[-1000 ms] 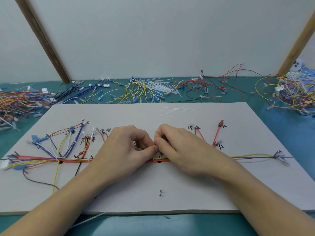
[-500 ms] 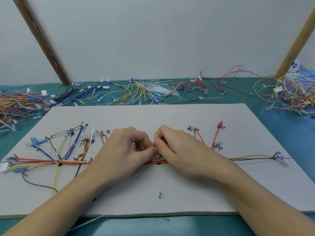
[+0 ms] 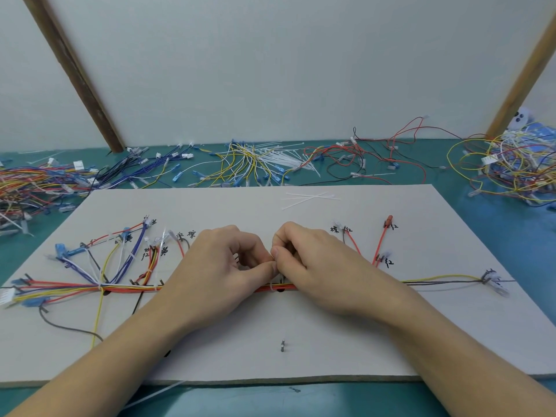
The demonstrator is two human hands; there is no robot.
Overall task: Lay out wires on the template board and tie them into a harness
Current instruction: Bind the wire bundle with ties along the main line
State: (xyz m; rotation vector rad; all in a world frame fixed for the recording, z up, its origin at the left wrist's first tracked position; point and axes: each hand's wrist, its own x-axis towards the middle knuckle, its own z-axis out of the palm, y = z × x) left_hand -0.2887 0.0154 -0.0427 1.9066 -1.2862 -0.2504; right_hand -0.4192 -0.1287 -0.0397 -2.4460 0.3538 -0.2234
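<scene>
bare forearms, no sleeves, no rings

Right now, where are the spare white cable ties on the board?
In the head view, the loose white cable ties lie crossed on the template board near its far edge, right of centre, beyond the right hand and in front of the wire piles.
</scene>
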